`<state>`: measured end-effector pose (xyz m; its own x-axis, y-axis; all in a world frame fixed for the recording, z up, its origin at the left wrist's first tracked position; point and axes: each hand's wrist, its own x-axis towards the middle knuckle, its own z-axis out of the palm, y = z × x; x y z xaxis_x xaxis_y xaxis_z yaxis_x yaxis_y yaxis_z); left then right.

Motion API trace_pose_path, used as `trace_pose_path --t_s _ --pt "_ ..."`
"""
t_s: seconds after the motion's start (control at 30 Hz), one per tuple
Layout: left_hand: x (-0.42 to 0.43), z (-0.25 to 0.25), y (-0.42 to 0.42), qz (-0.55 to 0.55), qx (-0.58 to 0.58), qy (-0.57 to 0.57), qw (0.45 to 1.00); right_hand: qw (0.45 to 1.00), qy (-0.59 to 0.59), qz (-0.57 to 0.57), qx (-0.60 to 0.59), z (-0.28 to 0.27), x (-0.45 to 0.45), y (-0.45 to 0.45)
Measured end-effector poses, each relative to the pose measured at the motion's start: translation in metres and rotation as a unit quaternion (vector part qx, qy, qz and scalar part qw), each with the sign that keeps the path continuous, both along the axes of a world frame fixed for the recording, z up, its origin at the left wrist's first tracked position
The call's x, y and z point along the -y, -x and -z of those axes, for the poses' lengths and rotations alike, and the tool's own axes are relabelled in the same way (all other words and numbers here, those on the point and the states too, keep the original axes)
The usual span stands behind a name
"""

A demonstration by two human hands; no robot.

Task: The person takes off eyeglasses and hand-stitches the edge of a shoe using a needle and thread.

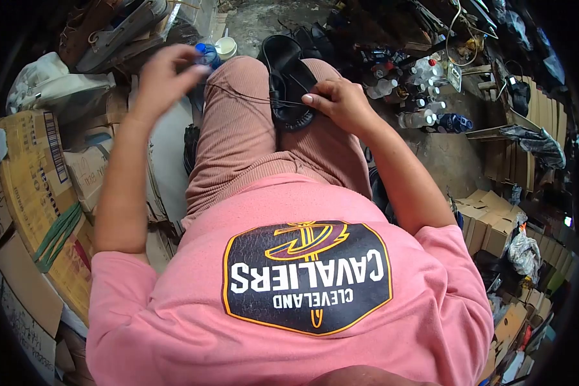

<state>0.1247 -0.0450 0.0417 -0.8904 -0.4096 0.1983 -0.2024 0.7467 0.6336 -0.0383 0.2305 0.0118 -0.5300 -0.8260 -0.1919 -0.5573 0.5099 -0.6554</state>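
Note:
A black sandal or shoe (283,58) lies between my knees, with its sole end toward my lap. My right hand (342,103) is at its right side, thumb and fingers pinched on a thin dark cord (292,103) that crosses the shoe. From the shoe the cord runs left over my left thigh toward my left hand (170,80). That hand is raised beside my left knee, blurred, with fingers curled near a blue-capped bottle (208,56); whether it holds the cord's end I cannot make out.
A white cup (226,47) stands beyond my left knee. Cardboard boxes (29,174) are stacked at the left. Several plastic bottles (424,119) lie on the floor at the right, near more cardboard (489,219). Dark footwear lies beyond the knees.

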Motion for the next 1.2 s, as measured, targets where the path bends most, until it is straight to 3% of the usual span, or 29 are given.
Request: trace_pose_path --t_s 0.07,0.13,0.27,0.37,0.43,0.6,0.67,0.7,0.8,0.93,1.2 --pt "-0.038 0.016 0.012 0.132 -0.027 -0.102 0.986 0.991 0.111 0.066 0.015 0.002 -0.01 -0.006" --pt "-0.07 0.019 0.027 0.25 -0.045 0.018 0.967 0.992 0.114 0.052 -0.001 -0.008 -0.024 -0.009" --pt "-0.084 0.033 0.041 0.275 0.027 -0.024 0.961 0.991 0.135 0.0 0.001 -0.009 -0.034 -0.008" --pt "-0.085 0.032 0.045 0.281 0.022 0.029 0.959 0.991 0.121 -0.003 0.064 -0.005 -0.033 0.0" --pt "-0.085 0.024 0.05 0.293 -0.071 0.103 0.948 0.988 0.129 0.001 0.086 0.0 -0.031 0.003" --pt "-0.09 0.026 0.082 0.306 -0.12 0.164 0.93 0.981 0.133 -0.003 0.142 0.015 -0.033 0.009" --pt "-0.092 0.034 0.087 0.253 -0.05 0.127 0.958 0.979 0.129 -0.005 0.16 0.018 -0.035 0.011" --pt "-0.092 0.034 0.085 0.203 -0.078 0.094 0.972 0.978 0.131 -0.004 0.16 0.017 -0.035 0.011" --pt "-0.084 0.028 0.06 0.24 -0.089 0.047 0.966 0.981 0.129 -0.005 0.144 0.015 -0.037 0.01" --pt "-0.081 0.037 0.043 0.258 0.012 -0.021 0.966 0.977 0.133 0.0 0.167 0.014 -0.036 0.014" --pt "-0.076 0.056 0.063 0.274 0.031 -0.002 0.961 0.966 0.158 -0.021 0.203 0.032 -0.033 0.023"
